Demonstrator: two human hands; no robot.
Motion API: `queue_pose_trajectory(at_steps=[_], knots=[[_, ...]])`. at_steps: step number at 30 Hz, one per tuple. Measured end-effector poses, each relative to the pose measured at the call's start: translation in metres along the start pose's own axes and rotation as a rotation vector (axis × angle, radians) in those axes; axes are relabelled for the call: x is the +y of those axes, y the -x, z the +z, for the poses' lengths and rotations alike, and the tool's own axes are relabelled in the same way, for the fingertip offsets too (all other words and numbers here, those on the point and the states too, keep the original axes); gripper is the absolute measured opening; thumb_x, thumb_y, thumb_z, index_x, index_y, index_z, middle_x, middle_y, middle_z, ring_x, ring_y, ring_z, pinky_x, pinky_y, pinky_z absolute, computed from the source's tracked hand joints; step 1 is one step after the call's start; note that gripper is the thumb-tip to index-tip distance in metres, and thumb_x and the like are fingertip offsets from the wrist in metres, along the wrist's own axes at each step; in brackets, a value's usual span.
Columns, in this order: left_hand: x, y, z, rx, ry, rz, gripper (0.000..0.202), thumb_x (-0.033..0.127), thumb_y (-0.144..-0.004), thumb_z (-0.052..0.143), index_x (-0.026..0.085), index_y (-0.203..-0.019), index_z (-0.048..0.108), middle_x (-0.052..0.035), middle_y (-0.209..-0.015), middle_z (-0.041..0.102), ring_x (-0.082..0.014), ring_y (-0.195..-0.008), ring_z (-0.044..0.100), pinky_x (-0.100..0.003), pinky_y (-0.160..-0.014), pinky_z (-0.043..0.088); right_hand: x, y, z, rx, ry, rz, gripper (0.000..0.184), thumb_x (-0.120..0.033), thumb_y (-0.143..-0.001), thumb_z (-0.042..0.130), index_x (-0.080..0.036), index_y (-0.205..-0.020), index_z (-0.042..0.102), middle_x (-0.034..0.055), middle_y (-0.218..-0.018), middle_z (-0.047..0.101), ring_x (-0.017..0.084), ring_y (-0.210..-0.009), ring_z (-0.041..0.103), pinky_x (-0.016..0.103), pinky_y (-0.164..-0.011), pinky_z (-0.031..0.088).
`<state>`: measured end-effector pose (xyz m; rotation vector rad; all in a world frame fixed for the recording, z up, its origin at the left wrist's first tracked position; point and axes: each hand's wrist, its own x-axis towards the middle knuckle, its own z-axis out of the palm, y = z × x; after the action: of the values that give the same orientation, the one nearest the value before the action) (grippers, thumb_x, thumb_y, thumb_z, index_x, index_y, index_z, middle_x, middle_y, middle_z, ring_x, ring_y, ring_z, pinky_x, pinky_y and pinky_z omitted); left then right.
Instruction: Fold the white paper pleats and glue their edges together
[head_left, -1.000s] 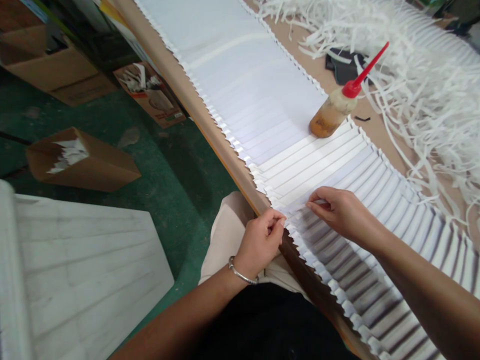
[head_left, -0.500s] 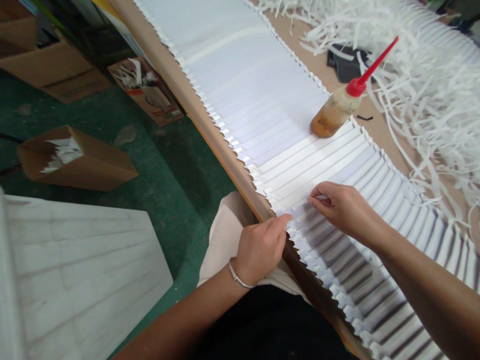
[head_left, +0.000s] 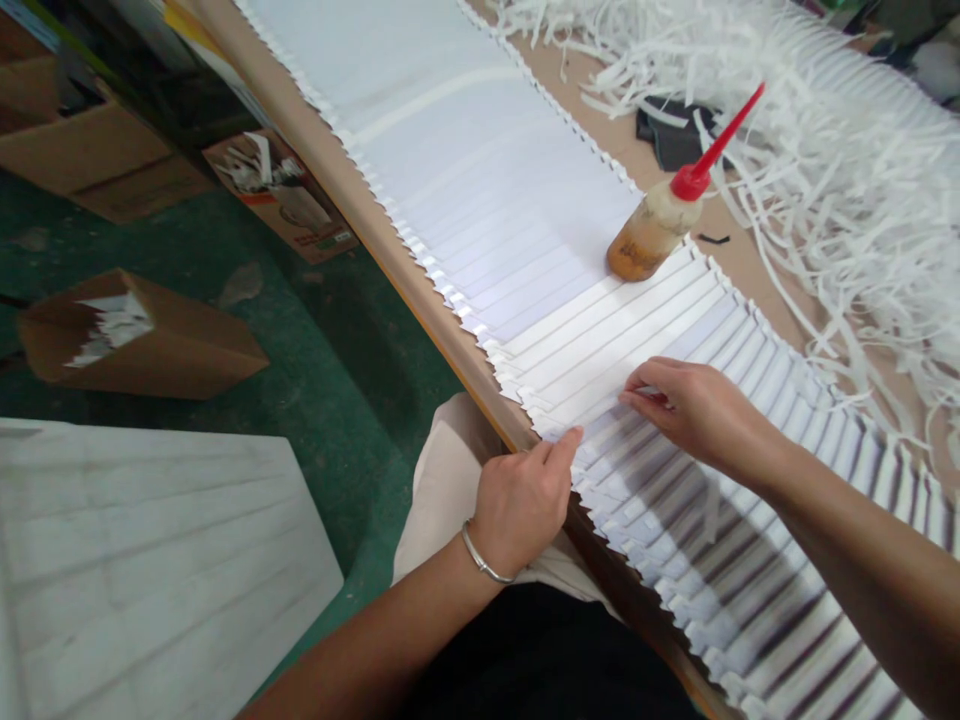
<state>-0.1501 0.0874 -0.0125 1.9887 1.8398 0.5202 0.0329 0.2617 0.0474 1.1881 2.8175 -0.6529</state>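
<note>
A row of overlapping white paper strips (head_left: 600,345) runs along the table, their folded ends forming toothed edges. My left hand (head_left: 525,500) rests at the near edge, index finger stretched out with its tip on a strip's end; the other fingers curl and the thumb is hidden. Over the middle of the row, my right hand (head_left: 686,410) pinches a narrow white paper strip (head_left: 712,510) between thumb and forefinger, its loose tail hanging below the hand. Beyond both hands, a squeeze bottle (head_left: 652,235) with a red nozzle and amber liquid stands on the strips.
A heap of loose white strips (head_left: 847,190) covers the table's far right, beside a dark object (head_left: 671,135). On the green floor (head_left: 360,350) at left are cardboard boxes (head_left: 202,340) holding paper scraps. A white slab-like surface (head_left: 165,540) occupies the lower left.
The view has shifted slightly. The loose tail of the strip now shows more plainly below my right hand. Both hands stay at nearly the same spots on the row.
</note>
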Motion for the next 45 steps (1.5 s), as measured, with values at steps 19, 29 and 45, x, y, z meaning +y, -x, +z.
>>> queue_pose_trajectory(at_steps=[19, 29, 45], knots=[[-0.007, 0.004, 0.012, 0.157, 0.009, 0.059, 0.047, 0.01, -0.102, 0.045, 0.013, -0.146, 0.059, -0.0077, -0.101, 0.082, -0.0203, -0.074, 0.077, -0.029, -0.061, 0.058, 0.07, -0.022, -0.042, 0.154, 0.0, 0.352, 0.018, -0.035, -0.087, 0.068, -0.019, -0.08, 0.073, 0.0024, -0.067, 0.069, 0.016, -0.063, 0.059, 0.029, -0.063, 0.039], [-0.009, 0.001, 0.011, 0.265, 0.011, 0.111, 0.043, 0.008, -0.102, 0.044, 0.012, -0.142, 0.061, -0.0061, -0.101, 0.082, -0.0188, -0.071, 0.077, -0.029, -0.056, 0.057, 0.085, -0.027, -0.038, 0.188, -0.009, 0.381, 0.015, -0.033, -0.083, 0.068, -0.02, -0.077, 0.071, 0.0017, -0.067, 0.068, 0.016, -0.065, 0.058, 0.028, -0.063, 0.038], [-0.012, 0.0, 0.009, 0.309, 0.023, 0.171, 0.04, 0.009, -0.105, 0.041, 0.009, -0.14, 0.06, -0.0084, -0.105, 0.082, -0.018, -0.073, 0.078, -0.028, -0.063, 0.062, 0.172, -0.044, -0.047, 0.368, -0.021, 0.46, 0.019, -0.038, -0.082, 0.068, -0.02, -0.083, 0.072, 0.0024, -0.071, 0.069, 0.017, -0.065, 0.057, 0.031, -0.064, 0.04]])
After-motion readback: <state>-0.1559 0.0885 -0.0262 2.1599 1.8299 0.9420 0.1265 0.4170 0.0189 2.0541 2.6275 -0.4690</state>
